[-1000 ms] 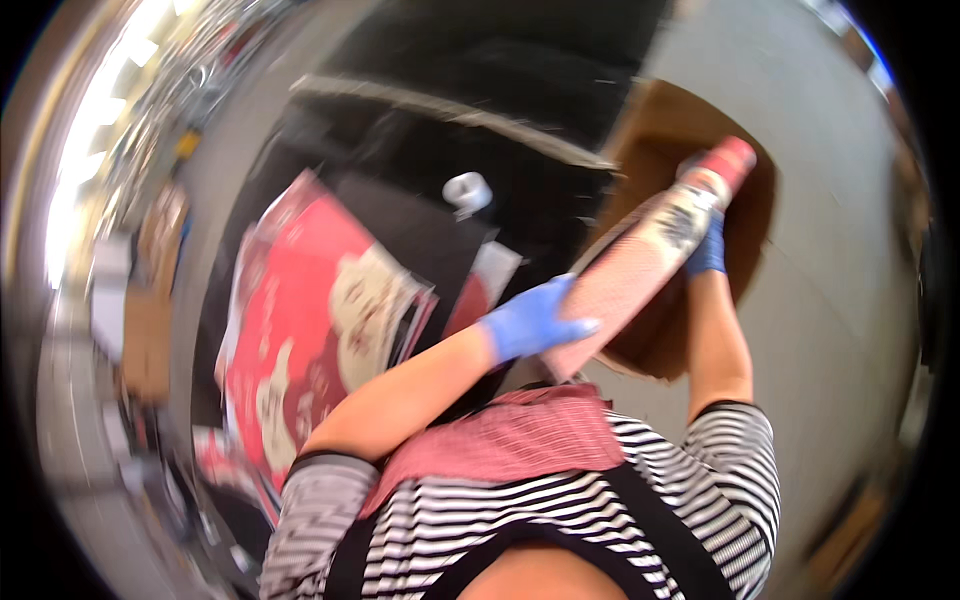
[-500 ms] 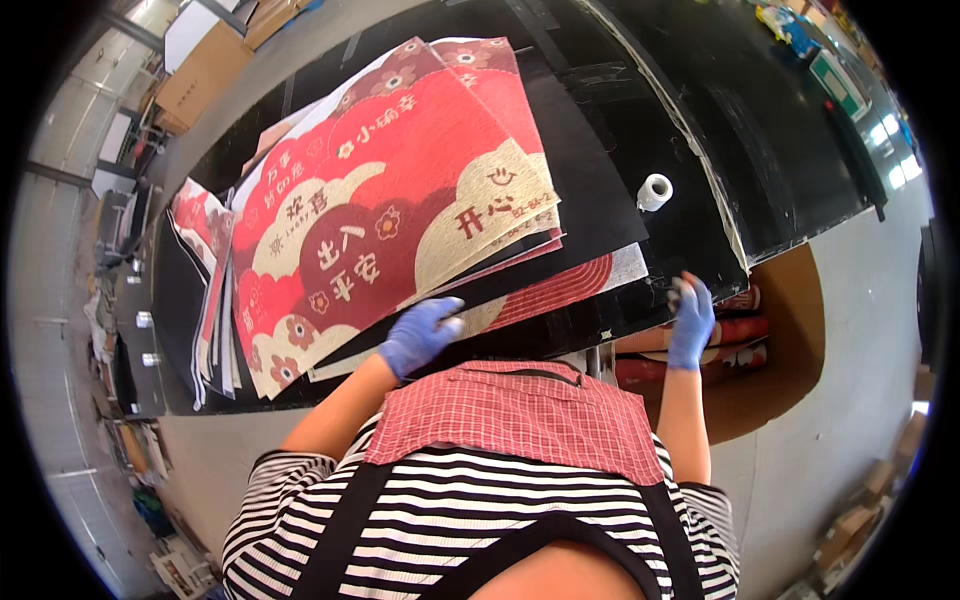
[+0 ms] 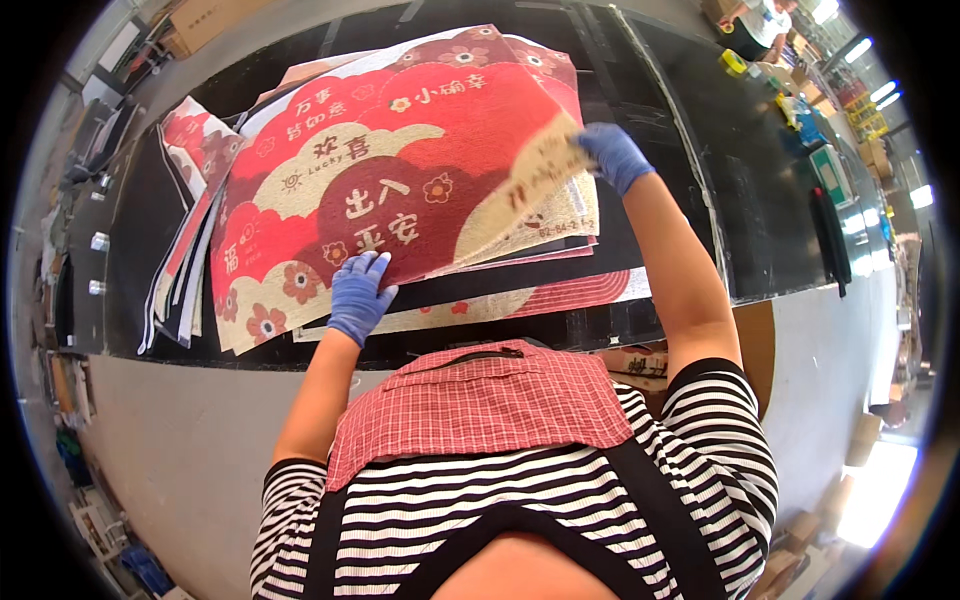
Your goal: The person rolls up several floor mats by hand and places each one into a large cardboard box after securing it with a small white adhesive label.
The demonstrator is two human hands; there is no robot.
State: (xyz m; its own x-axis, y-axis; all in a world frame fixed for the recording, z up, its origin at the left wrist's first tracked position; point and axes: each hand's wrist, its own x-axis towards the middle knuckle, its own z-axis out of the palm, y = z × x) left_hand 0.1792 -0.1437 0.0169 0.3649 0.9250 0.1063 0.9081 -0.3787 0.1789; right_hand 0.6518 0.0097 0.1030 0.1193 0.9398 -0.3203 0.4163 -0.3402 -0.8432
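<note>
A red and beige floor mat with flowers, cloud shapes and printed writing lies on top of a loose stack on the black table. My right hand, in a blue glove, grips this mat's right corner and bends it up off the sheets below. At the mat's front edge is my left hand, also gloved, its fingers over the edge; the thumb's hold is partly hidden. More mats show underneath, among them one with a red arched pattern. Left of the stack lie folded mats with their edges fanned out.
The black table has a pale ridge running across it. A green and white box and a long black object lie at its right. Below the front edge stands a cardboard box with rolled mats. Another person is at the far right.
My right hand has moved from the table's front edge up to the mat's corner, taken hold and lifted it. My left hand has shifted left onto the mat's front edge. The view has shifted.
</note>
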